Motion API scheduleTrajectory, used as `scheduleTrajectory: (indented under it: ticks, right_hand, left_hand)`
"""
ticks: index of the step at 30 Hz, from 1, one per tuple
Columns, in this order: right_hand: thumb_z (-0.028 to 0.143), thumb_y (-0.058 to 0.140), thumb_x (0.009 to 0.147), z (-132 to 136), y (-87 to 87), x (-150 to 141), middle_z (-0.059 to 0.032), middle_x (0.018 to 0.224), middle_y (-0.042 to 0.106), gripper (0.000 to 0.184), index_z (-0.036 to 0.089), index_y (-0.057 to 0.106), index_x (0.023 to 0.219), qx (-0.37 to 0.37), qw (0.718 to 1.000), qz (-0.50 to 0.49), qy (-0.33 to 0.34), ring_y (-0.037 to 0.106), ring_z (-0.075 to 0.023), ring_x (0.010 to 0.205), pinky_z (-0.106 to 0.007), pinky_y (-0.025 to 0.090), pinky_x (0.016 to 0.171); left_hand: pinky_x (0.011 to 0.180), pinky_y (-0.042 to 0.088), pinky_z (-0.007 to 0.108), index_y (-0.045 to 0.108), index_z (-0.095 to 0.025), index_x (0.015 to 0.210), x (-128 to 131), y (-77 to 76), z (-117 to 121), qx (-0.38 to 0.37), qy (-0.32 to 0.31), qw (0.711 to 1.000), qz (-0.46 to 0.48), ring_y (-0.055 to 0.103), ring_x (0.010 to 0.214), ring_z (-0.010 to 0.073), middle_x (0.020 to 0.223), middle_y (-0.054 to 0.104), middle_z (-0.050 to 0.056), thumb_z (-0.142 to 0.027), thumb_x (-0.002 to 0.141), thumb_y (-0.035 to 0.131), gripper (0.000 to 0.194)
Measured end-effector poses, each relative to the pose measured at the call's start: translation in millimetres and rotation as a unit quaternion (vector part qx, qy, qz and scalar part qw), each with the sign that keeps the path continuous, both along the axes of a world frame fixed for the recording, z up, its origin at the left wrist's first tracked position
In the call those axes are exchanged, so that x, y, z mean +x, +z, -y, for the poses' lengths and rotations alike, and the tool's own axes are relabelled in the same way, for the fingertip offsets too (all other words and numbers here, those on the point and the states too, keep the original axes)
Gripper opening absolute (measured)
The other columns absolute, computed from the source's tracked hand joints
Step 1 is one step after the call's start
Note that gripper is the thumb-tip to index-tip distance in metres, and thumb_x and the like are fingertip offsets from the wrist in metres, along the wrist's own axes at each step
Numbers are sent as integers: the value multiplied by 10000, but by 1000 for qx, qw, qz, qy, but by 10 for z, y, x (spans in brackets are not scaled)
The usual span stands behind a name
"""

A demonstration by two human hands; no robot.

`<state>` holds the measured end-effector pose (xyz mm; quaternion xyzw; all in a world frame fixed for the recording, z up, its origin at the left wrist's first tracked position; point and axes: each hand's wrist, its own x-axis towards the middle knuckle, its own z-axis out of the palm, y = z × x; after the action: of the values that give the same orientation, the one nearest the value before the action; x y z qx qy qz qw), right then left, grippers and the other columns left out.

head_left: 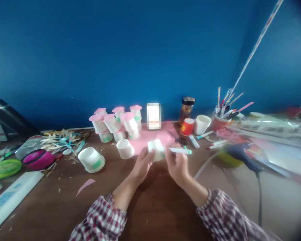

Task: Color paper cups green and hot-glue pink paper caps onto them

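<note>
My left hand is closed round a small white paper cup in front of me. In my right hand is a white marker with a green end, and its other end points at the cup. The fingers of that hand lie close to the cup's side; I cannot tell whether they touch it. A pink paper sheet lies behind the hands, with scissors at its right. Just left stands a white cup. Farther left is another white cup with a green patch.
At the back left stand several stacked cups with pink paper tops. A red cup, a white cup and a dark-lidded jar stand right of centre. A glue gun lies right; a power strip lies left.
</note>
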<state>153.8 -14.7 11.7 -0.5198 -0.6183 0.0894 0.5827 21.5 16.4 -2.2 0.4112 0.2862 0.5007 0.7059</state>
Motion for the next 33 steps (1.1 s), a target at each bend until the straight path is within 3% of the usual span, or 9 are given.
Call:
scheduleTrajectory:
  ticks: [17,33]
  right_hand:
    - [271,451,896,13,28,-19,-33,739,635,185,175,594,829,-12,999,24,17,587,-131,608,-230,472,589]
    - [272,462,889,-18,9,12,-30,698,651,166,176,576,817,-19,999,17,-22,599,-132,558,-223,470,530]
  left_hand:
    - [859,421,357,612,-191,997,-4,-8,8,31,1,999,-22,586,966,218,984,657,58,-365,786,619,274]
    - [902,407,336,593,-208,1095,-7,20,17,22,-12,1000,-8,585,1005,204,1031,662,59,-361,801,606,331]
